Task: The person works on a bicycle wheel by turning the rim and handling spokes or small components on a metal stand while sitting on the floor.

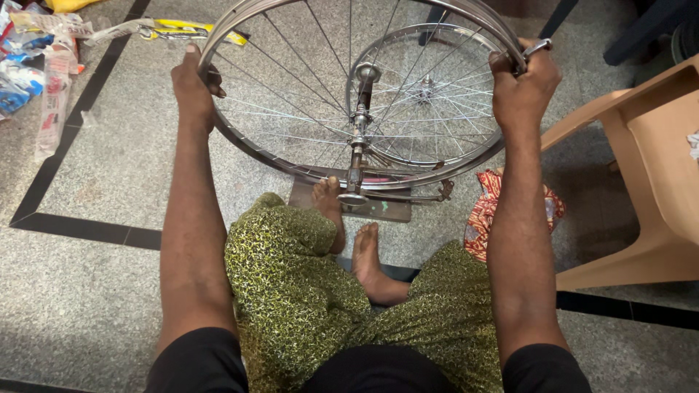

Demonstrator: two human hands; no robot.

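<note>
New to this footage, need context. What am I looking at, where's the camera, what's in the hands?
There is no machine here: a person works with two bare hands. The single picture comes from a camera on the person's head, looking down past the arms, knees and bare feet to a speckled stone floor.

The left hand grips the left side of a bare spoked bicycle wheel, with no tyre. The right hand grips the right side and also pinches a small metal tool against the rim. The wheel sits upright in a stand whose base lies by the feet.

Around it: plastic packets at far left, a red patterned cloth and a tan plastic chair at right.
</note>
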